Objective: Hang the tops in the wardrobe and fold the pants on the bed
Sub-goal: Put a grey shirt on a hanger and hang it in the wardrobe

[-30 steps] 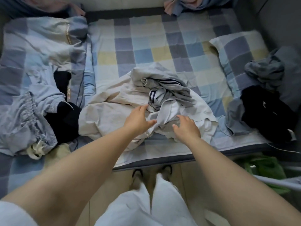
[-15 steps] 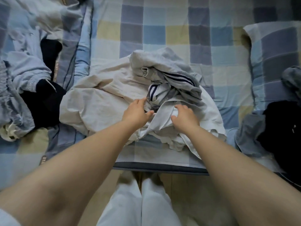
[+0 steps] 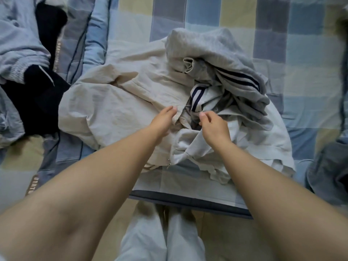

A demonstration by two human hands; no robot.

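A heap of clothes lies on the checked bed (image 3: 207, 14) near its front edge. A beige zip jacket (image 3: 113, 110) spreads to the left. A grey garment with navy stripes (image 3: 216, 57) is crumpled on top, and a white garment (image 3: 254, 146) lies at the right. My left hand (image 3: 162, 120) rests with straight fingers on the beige jacket beside its zip edge. My right hand (image 3: 214, 128) has its fingers curled into a fold of the white garment, thumb raised. What the curled fingers hold underneath is hidden.
A light blue garment (image 3: 18, 44) and a black one (image 3: 37, 102) lie on the bed's left side. A dark grey garment (image 3: 327, 166) is at the right edge. My legs in pale trousers (image 3: 162, 238) stand on the floor against the bed's dark front edge (image 3: 188, 199).
The view has closed in on the heap. My left hand slid forward onto the beige jacket's zip edge, and my right hand's fingers curled into the white fabric and drew it back.
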